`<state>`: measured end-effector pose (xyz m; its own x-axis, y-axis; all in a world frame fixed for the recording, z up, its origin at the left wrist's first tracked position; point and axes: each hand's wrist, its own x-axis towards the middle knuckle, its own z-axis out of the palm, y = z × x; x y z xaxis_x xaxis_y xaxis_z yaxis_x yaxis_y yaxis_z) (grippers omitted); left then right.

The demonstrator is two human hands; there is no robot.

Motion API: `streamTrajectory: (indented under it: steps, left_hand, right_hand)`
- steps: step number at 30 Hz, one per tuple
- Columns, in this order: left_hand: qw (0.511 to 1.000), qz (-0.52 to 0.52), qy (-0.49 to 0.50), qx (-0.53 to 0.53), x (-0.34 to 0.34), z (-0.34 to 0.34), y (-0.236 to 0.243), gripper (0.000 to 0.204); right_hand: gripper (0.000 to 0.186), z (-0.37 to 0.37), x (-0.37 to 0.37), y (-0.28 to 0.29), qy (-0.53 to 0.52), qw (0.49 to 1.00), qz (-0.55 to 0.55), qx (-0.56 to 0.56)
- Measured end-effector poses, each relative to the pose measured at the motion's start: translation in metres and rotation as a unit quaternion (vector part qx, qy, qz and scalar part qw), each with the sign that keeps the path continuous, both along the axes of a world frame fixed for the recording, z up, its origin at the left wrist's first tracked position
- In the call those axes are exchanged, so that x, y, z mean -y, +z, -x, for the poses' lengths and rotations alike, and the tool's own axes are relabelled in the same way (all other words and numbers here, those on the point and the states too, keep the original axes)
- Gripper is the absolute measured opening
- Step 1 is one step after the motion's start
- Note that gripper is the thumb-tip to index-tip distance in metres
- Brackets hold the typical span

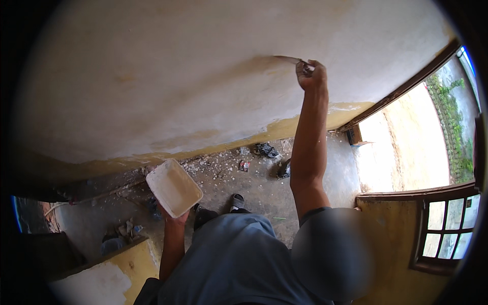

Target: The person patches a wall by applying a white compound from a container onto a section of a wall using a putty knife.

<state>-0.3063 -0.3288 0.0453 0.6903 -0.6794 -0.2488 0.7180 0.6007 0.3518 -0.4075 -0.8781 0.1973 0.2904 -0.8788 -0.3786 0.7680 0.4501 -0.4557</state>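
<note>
My right hand point(311, 76) is raised to the wall point(193, 76), fingers closed around a putty knife point(286, 59). The knife's thin blade points left, its edge at or close to the wall; I cannot tell whether it touches. The wall is coated mostly white, with yellowish patches low down. Down at the left, my left hand point(174, 217) grips a white rectangular tub point(175, 188) from below and its near side. The tub is tilted, showing a pale smeared inside. Most of the left fingers are hidden behind it.
White crumbs and debris point(203, 168) litter the concrete floor along the wall's foot, with black plastic bags point(266, 150) and a small red packet point(244, 166). An open doorway point(401, 132) is at right, a wooden-framed window point(450, 229) nearer. A low partition point(117, 269) stands at lower left.
</note>
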Motion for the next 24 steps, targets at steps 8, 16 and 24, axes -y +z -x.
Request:
streamTrajectory:
  steps: [8, 16, 24]
  left_hand:
    - [1.0, 0.006, 0.014, -0.016, 0.012, 0.0, 0.001, 0.053]
    - [0.985, -0.047, -0.035, 0.163, -0.01, 0.0, -0.02, 0.054]
    - [1.0, -0.008, -0.007, -0.001, 0.002, -0.004, -0.007, 0.056]
  right_hand:
    - [0.03, 0.065, -0.049, 0.11, -0.313, 0.74, 0.325, -0.499]
    - [0.035, -0.043, -0.076, -0.063, -0.084, 0.348, 0.565, -0.744]
    - [0.013, 0.026, -0.034, -0.131, -0.056, 0.961, 0.064, -0.261]
